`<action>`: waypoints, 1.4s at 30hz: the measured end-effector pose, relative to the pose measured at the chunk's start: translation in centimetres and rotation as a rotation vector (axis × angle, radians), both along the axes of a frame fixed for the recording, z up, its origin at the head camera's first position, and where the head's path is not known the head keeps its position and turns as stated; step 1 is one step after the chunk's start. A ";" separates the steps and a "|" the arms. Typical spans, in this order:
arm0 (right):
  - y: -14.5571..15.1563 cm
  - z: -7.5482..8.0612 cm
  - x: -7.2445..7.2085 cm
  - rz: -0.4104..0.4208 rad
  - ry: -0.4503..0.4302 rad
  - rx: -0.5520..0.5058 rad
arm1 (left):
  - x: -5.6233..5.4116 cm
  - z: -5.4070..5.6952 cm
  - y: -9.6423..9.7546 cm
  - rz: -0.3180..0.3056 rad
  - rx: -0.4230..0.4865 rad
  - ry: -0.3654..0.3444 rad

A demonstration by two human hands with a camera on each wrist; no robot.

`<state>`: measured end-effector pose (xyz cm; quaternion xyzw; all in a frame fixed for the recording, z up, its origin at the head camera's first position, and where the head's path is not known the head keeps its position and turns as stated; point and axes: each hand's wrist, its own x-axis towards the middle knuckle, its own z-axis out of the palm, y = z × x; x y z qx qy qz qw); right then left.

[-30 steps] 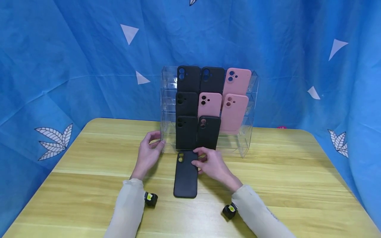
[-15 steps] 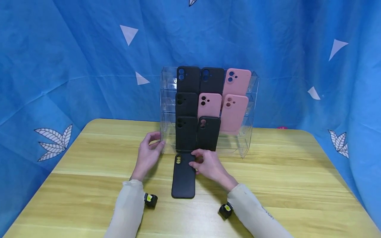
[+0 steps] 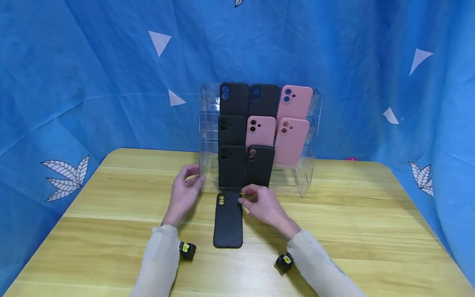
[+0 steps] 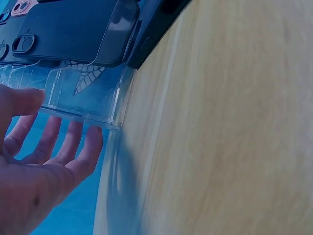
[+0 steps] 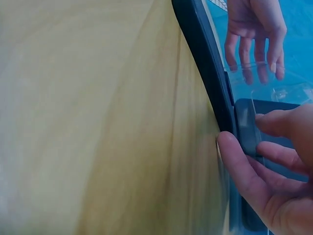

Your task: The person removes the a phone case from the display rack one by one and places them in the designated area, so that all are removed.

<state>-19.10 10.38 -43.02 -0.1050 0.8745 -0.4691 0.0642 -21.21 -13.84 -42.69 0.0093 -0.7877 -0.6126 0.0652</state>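
- The left hand (image 3: 185,192) holds the side edge of the clear acrylic stand (image 3: 209,167) nearest it, thumb at the front and fingers along the outer wall.
- The right hand (image 3: 265,205) has its thumb at the upper corner of the loose black phone case (image 3: 228,225), fingers bent; whether it pinches or only touches cannot be told.
- That loose black phone case is on the wooden table (image 3: 111,198) between the hands, camera cut-outs on the left hand's side, top end close to the stand's foot.
- Just beyond the right fingertips, the lower black case (image 3: 260,167) leans in the stand, its lower end near them.
- If the right thumb has only the smooth corner, the loose case could slip or swivel; bent fingers rising could nudge the lower black case, and a slack left hand might let the light stand slide.
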 end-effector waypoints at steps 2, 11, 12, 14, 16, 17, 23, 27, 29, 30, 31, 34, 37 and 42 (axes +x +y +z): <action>0.2 0.1 0.0 0.006 0.018 0.008 | 0.0 0.0 0.0 0.000 -0.002 0.003; 1.9 1.0 -0.4 0.048 0.149 0.064 | 0.1 0.0 0.0 0.000 0.003 -0.008; 2.1 1.1 -0.4 0.049 0.163 0.064 | 0.2 0.0 0.0 0.001 0.004 -0.009; 2.4 1.4 -0.5 0.044 0.194 0.051 | 0.2 0.0 0.0 0.003 0.004 -0.009; 2.7 1.6 -0.6 0.036 0.229 0.037 | 0.2 0.0 0.0 0.003 0.006 -0.006; 2.9 1.7 -0.6 0.030 0.245 0.028 | 0.2 0.0 0.0 0.003 0.006 -0.004; 4.0 2.2 -1.0 -0.013 0.294 -0.054 | 0.1 -0.1 0.0 0.005 0.002 -0.003; 4.5 2.5 -1.3 -0.074 0.332 -0.087 | 0.2 0.0 0.1 0.013 -0.007 -0.008; 4.8 2.6 -1.4 -0.105 0.358 -0.111 | 0.2 0.0 0.1 0.012 -0.005 -0.006; 4.9 2.6 -1.5 -0.120 0.369 -0.124 | 0.1 0.0 0.2 0.011 -0.003 -0.006; 5.0 2.7 -1.5 -0.138 0.382 -0.132 | 0.1 0.0 0.2 0.010 -0.003 -0.004; 5.3 2.8 -1.7 -0.182 0.425 -0.151 | 0.1 0.0 0.2 0.003 0.003 -0.004; 5.4 3.0 -1.9 -0.222 0.455 -0.168 | 0.1 0.0 0.1 0.004 0.003 -0.009; 5.7 3.3 -2.6 -0.265 0.465 -0.210 | 0.0 0.0 0.0 0.003 0.002 -0.011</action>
